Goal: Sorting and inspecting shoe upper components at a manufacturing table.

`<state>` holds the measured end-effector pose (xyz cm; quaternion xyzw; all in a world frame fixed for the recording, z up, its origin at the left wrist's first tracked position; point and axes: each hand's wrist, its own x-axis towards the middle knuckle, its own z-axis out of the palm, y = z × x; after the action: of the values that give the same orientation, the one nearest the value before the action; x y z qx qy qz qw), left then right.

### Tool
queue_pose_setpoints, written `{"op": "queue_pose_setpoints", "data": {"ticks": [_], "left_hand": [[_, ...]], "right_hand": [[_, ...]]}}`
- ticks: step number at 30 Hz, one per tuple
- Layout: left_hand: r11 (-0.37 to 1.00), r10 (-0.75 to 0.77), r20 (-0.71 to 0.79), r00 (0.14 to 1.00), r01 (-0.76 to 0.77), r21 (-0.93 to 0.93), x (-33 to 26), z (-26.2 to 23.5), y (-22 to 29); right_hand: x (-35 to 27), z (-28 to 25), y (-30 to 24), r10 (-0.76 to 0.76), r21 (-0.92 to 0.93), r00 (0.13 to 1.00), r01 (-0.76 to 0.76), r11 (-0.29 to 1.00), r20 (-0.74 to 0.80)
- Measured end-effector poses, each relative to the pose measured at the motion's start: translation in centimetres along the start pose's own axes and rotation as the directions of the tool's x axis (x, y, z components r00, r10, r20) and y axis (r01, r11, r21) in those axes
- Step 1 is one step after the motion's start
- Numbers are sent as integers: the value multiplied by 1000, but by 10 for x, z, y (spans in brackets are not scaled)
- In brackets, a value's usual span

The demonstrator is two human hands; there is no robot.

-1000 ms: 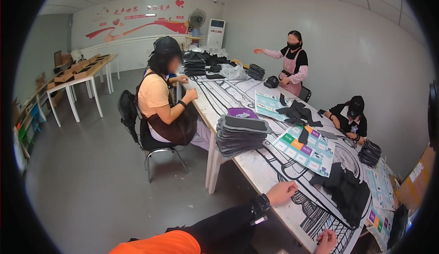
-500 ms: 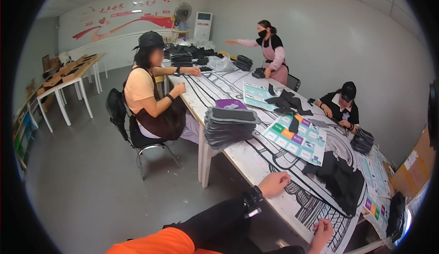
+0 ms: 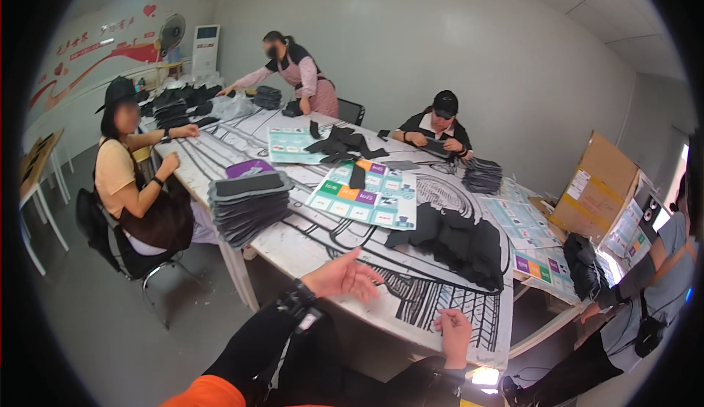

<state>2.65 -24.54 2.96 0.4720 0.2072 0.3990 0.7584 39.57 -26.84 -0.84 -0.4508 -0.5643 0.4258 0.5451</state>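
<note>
My left hand (image 3: 342, 278) is held palm up over the table's near edge, fingers spread and holding nothing. To its right my right hand (image 3: 454, 329) hovers by the black-and-white printed part of the table covering (image 3: 480, 312), its fingers loosely curled with nothing visible in them. Beyond both hands lies a heap of black fabric pieces (image 3: 455, 249). A tall stack of dark grey padded pieces (image 3: 249, 205) stands on the table left of my left hand. Printed colour sheets (image 3: 367, 200) lie between the stack and the heap, with black scraps (image 3: 341, 144) on the farther one.
One person (image 3: 139, 180) sits at the left, another (image 3: 308, 81) stands at the far side, and a third (image 3: 440, 125) sits across holding a dark piece. At the right are a cardboard box (image 3: 598, 183) and a person's legs (image 3: 594, 352). A chair (image 3: 121, 242) stands left.
My view has swung right, bringing the box and another person into sight. My left hand has opened from a loose curl. The person across now holds up a dark piece; the standing person leans toward the pile.
</note>
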Motion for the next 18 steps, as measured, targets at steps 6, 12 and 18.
{"op": "queue_pose_setpoints", "data": {"ticks": [6,12,18], "left_hand": [[958,-2,103,995,-28,287,-71,86,112],[25,991,69,-115,664,748,-111,77,160],[643,712,-503,491,-168,747,-101,91,171]], "right_hand": [[-1,10,-8,10,15,1000,-10,1000,29],[1,22,-6,-9,-7,999,9,1000,42],[-2,0,-5,-1,-82,1000,1,997,0]]}}
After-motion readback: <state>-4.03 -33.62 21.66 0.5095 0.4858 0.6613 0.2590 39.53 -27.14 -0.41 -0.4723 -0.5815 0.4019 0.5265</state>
